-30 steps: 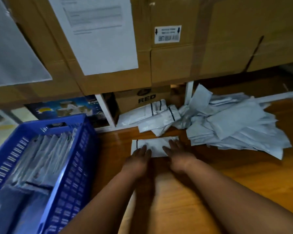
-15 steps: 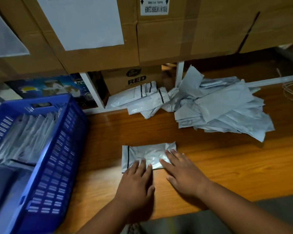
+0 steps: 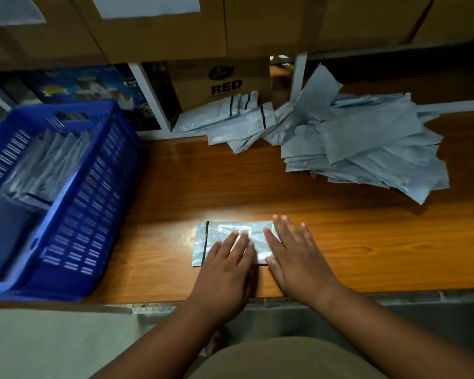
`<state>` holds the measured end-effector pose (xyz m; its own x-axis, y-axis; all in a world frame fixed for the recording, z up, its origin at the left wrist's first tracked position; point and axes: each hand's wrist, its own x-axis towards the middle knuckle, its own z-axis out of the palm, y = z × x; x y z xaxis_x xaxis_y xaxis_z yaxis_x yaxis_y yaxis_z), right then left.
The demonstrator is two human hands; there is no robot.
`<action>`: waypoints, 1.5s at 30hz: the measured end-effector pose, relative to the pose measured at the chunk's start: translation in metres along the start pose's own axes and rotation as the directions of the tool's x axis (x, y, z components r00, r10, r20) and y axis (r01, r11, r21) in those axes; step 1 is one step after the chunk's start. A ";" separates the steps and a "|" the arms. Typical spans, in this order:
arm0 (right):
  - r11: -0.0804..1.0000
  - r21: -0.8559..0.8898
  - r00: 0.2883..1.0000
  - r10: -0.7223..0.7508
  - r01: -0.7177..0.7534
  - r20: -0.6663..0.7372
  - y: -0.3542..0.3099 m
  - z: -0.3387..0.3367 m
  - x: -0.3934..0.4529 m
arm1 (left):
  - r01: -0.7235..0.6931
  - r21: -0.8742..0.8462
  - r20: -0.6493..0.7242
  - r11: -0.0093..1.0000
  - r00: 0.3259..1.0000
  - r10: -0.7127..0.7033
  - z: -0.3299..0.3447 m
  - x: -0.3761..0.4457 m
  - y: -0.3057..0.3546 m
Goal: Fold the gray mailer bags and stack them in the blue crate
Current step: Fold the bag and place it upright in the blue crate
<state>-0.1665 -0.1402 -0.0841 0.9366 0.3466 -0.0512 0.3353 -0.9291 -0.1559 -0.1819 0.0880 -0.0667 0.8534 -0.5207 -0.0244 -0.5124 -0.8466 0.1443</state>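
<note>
A folded gray mailer bag (image 3: 220, 236) with a black strip near its left end lies flat on the wooden table near the front edge. My left hand (image 3: 225, 266) presses on its lower middle with straight fingers. My right hand (image 3: 296, 255) lies flat over its right end, fingers spread. A loose heap of unfolded gray mailer bags (image 3: 361, 149) sits at the back right. The blue crate (image 3: 88, 192) stands at the left, holding several folded gray bags on edge.
Cardboard boxes (image 3: 230, 86) and white shelf posts (image 3: 298, 75) line the back of the wooden table (image 3: 381, 255). A few more gray bags (image 3: 230, 119) lean against the box marked RED. The table's front edge runs just below my wrists.
The view has tilted down, so the table's front edge now shows. The folded bag lies nearer the front edge, and both hands have spread flatter over it.
</note>
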 end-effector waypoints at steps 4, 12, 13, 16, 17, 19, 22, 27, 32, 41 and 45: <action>0.995 0.036 0.996 0.093 -0.093 -0.008 -0.007 -0.001 0.036 | 0.051 -0.079 -0.017 0.996 0.998 -0.052 0.014 0.049 -0.001; 0.995 0.020 0.988 0.094 -0.097 0.121 0.001 0.020 0.046 | 0.047 -0.020 0.035 0.999 0.998 -0.047 0.042 0.070 -0.007; 0.996 0.012 0.988 0.091 -0.093 0.126 0.001 0.020 0.047 | 0.057 0.000 0.033 0.998 0.998 -0.057 0.042 0.069 -0.006; 0.996 -0.012 0.988 0.085 -0.084 0.131 0.002 0.021 0.048 | 0.057 0.027 0.027 0.998 0.998 -0.057 0.042 0.070 -0.005; 0.997 -0.018 0.988 0.082 -0.080 0.133 0.002 0.021 0.048 | 0.053 0.023 0.030 0.998 0.998 -0.054 0.041 0.071 -0.006; 0.997 -0.021 0.988 0.077 -0.075 0.135 0.003 0.023 0.048 | 0.044 0.018 0.031 0.999 0.999 -0.045 0.041 0.070 -0.006; 0.997 -0.029 0.989 0.075 -0.072 0.130 0.004 0.024 0.049 | 0.044 0.007 0.034 0.999 0.998 -0.044 0.043 0.071 -0.006; 0.997 -0.031 0.991 0.067 -0.064 0.114 0.006 0.029 0.049 | 0.036 -0.003 0.061 0.999 0.997 -0.036 0.041 0.072 -0.007; 0.998 -0.012 0.988 0.067 -0.066 0.141 0.001 0.021 0.050 | 0.029 -0.038 0.085 0.999 0.996 -0.025 0.040 0.072 -0.007; 0.997 0.070 0.999 0.008 -0.011 0.043 -0.023 -0.011 0.064 | 0.058 -0.069 -0.017 0.996 0.998 -0.059 0.013 0.068 -0.028; 1.000 0.004 0.994 -0.011 0.011 0.112 -0.026 0.013 0.075 | 0.074 -0.069 0.027 0.995 0.997 -0.072 0.035 0.060 -0.040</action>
<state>-0.1065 -0.0884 -0.0969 0.9155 0.3692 -0.1598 0.3448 -0.9248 -0.1608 -0.1134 0.0863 -0.1088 0.8852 -0.4612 -0.0611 -0.4403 -0.8730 0.2100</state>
